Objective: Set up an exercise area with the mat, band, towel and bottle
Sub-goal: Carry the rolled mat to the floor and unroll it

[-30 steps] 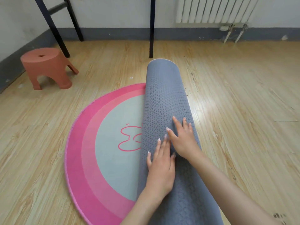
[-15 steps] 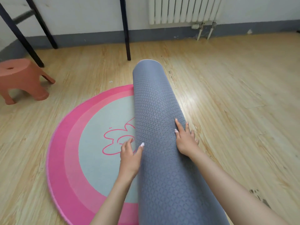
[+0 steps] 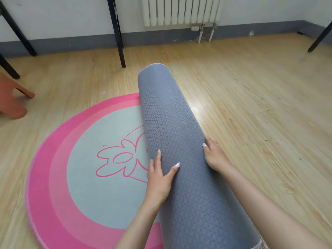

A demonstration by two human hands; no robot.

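A round mat lies partly unrolled on the wooden floor. Its flat part (image 3: 86, 159) is pink-rimmed with a pale centre and a pink flower outline. The rest is still a thick grey textured roll (image 3: 170, 119) running from near me towards the wall. My left hand (image 3: 159, 178) presses the roll's left flank, thumb on top, fingers at the seam with the flat part. My right hand (image 3: 214, 155) cups the roll's right flank, low near the floor. No band, towel or bottle is in view.
An orange plastic stool (image 3: 10, 99) stands at the left edge. Black metal legs (image 3: 116, 31) rise near the back wall, and another leg (image 3: 321, 36) is at the far right. A white radiator (image 3: 181, 10) hangs on the wall. Bare wooden floor (image 3: 260, 105) lies right of the roll.
The roll has moved right, uncovering more of the flower drawing. My left hand went from the roll's top to its left flank; my right hand slid down its right side.
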